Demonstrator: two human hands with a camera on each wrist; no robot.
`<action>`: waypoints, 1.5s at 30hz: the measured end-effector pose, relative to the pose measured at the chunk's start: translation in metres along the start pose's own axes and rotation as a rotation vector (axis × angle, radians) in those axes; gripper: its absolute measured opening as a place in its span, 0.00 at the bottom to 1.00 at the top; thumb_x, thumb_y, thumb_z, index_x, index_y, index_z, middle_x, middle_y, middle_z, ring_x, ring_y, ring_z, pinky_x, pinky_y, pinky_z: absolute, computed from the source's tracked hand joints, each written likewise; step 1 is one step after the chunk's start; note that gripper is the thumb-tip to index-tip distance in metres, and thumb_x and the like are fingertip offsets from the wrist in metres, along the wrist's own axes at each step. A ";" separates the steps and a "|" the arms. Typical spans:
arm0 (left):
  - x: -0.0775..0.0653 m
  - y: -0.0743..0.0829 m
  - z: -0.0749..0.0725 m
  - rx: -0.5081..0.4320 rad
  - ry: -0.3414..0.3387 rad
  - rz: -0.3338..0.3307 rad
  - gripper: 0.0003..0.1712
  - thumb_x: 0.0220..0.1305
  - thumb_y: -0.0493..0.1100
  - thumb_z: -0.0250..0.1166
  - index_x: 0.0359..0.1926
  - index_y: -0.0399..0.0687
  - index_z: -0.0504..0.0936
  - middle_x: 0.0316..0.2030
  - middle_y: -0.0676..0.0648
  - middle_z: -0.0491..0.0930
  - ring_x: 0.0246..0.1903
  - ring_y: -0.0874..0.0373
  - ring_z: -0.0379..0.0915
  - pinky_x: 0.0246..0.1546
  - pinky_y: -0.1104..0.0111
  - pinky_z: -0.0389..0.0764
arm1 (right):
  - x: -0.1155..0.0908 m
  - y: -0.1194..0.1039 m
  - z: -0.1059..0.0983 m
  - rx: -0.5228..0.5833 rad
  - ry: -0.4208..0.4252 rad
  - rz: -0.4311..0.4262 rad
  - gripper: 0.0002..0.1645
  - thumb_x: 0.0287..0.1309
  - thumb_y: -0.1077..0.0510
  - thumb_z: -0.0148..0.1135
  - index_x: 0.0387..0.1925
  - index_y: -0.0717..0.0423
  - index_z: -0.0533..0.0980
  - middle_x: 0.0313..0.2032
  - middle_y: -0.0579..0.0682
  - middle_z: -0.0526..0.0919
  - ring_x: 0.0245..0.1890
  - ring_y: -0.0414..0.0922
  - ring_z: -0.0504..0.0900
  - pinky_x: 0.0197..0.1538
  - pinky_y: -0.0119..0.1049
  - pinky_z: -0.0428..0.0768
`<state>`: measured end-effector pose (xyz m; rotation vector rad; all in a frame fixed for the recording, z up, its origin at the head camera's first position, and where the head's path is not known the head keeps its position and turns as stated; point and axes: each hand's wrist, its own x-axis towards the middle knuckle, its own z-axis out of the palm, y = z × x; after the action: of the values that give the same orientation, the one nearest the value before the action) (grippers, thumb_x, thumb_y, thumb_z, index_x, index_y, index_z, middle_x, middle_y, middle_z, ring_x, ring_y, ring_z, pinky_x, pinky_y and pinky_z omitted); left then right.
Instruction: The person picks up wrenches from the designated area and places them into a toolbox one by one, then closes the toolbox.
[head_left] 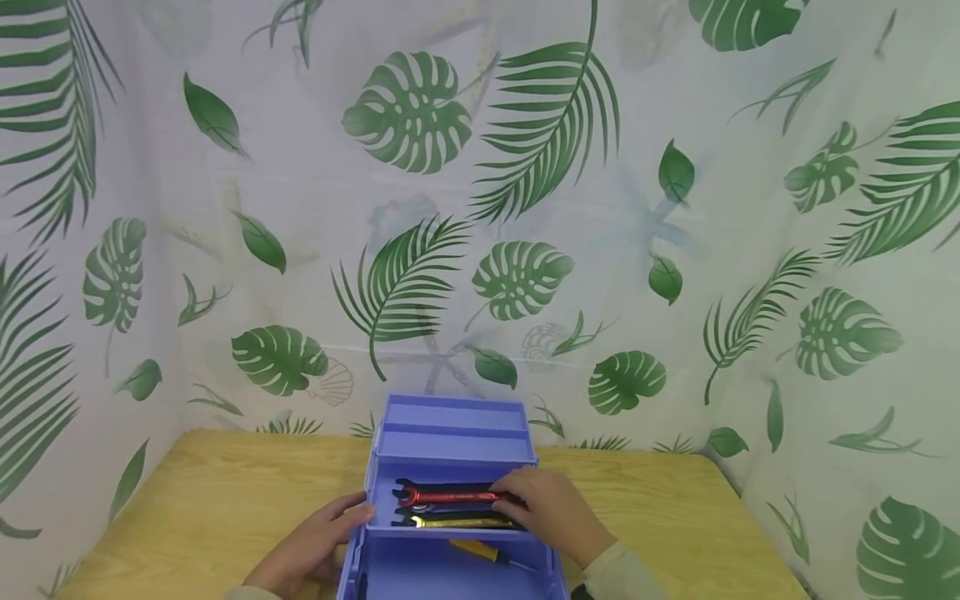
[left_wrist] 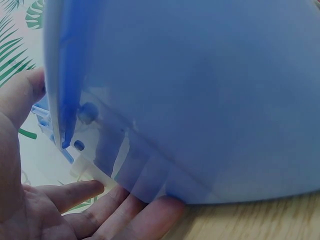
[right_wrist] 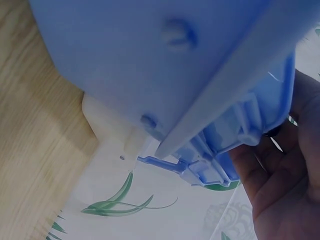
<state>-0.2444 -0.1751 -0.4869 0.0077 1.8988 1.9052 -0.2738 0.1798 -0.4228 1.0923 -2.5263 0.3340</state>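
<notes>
A blue plastic toolbox (head_left: 450,575) stands with its raised tray (head_left: 382,521) and lid (head_left: 453,417) tilted up at the back. Several wrenches lie side by side in the tray, among them a red wrench (head_left: 450,497) and a yellow wrench (head_left: 450,523). My right hand (head_left: 551,508) reaches over the tray's right edge and pinches the right end of the red wrench, which its fingers cover. At the left side, my left hand (head_left: 315,537) holds the toolbox, thumb on the tray's edge and fingers against the outer wall (left_wrist: 200,100).
A screwdriver with a yellow and black handle (head_left: 474,548) lies in the lower compartment, below the tray. Under the toolbox is a wood-grain table (head_left: 652,500). A white leaf-patterned cloth (head_left: 465,192) closes off the back and both sides.
</notes>
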 end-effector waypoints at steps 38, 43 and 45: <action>0.000 -0.004 -0.004 -0.005 -0.030 0.035 0.52 0.76 0.62 0.56 0.79 0.29 0.46 0.61 0.29 0.77 0.49 0.41 0.83 0.41 0.42 0.87 | -0.041 0.030 0.003 0.410 0.367 0.637 0.05 0.66 0.63 0.68 0.36 0.50 0.86 0.29 0.39 0.87 0.30 0.35 0.83 0.38 0.31 0.84; 0.000 -0.003 -0.002 -0.007 -0.034 0.033 0.52 0.76 0.63 0.56 0.79 0.29 0.46 0.62 0.28 0.76 0.50 0.40 0.83 0.42 0.42 0.87 | -0.045 0.025 0.008 0.420 0.305 0.663 0.04 0.65 0.63 0.68 0.36 0.51 0.86 0.29 0.41 0.86 0.31 0.35 0.82 0.38 0.31 0.84; 0.000 -0.003 -0.002 -0.016 -0.055 0.036 0.52 0.76 0.63 0.56 0.79 0.29 0.45 0.62 0.28 0.76 0.50 0.40 0.83 0.42 0.42 0.87 | -0.045 0.024 0.010 0.402 0.273 0.666 0.05 0.65 0.62 0.68 0.35 0.50 0.86 0.27 0.39 0.85 0.30 0.34 0.81 0.37 0.31 0.83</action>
<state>-0.2435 -0.1772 -0.4901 0.0895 1.8587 1.9241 -0.2650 0.2214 -0.4523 0.2418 -2.5491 1.1177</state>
